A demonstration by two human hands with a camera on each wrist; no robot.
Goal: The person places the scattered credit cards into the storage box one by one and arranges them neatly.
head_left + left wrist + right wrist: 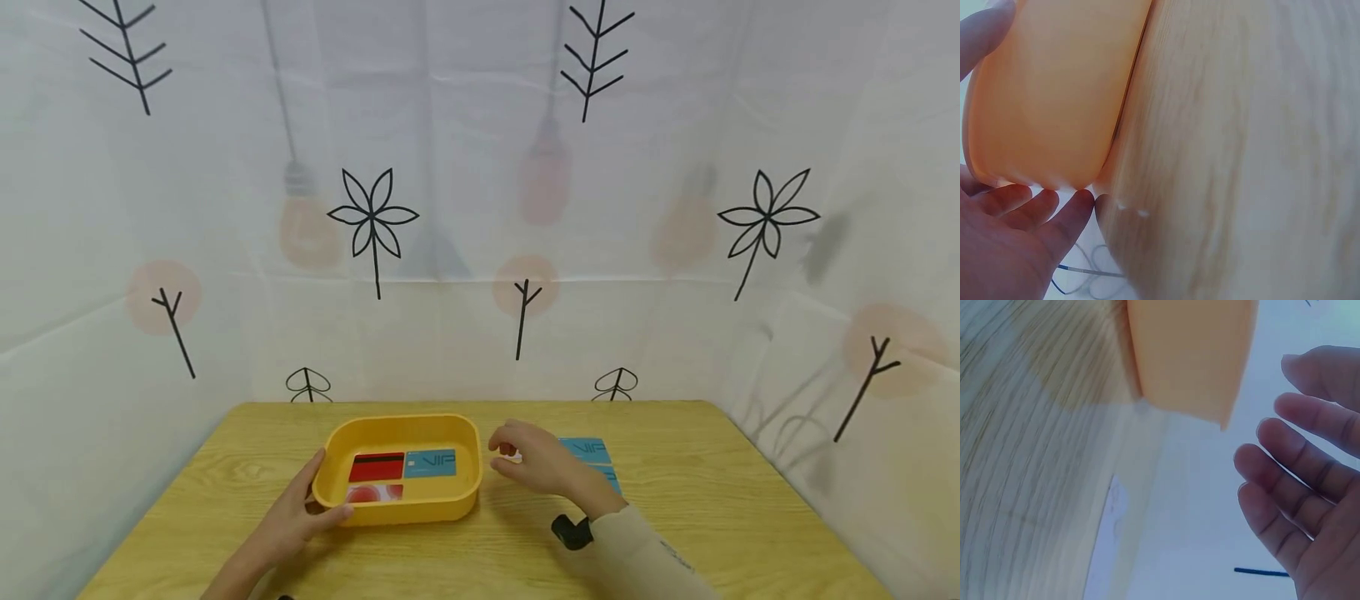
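Observation:
A yellow plastic tray (420,510) stands on the table, left of the middle. Inside it lie a red card (377,472) with a black stripe, a blue VIP card (431,463) and a pink-and-white patterned card (375,493). My left hand (288,518) holds the tray by its left end, thumb at the front wall and fingertips against the side, as the left wrist view shows. Just right of the tray, my right hand (538,460) hovers with loosely bent fingers and nothing in them. Blue VIP cards (588,451) lie beyond it, partly hidden by the hand and wrist.
Wood-grain table (720,517) fills the lower view. A white cloth (450,342) with plant drawings hangs behind and at both sides. A black wrist device (572,532) sits at the right sleeve. A pale card (1107,531) lies on the table in the right wrist view.

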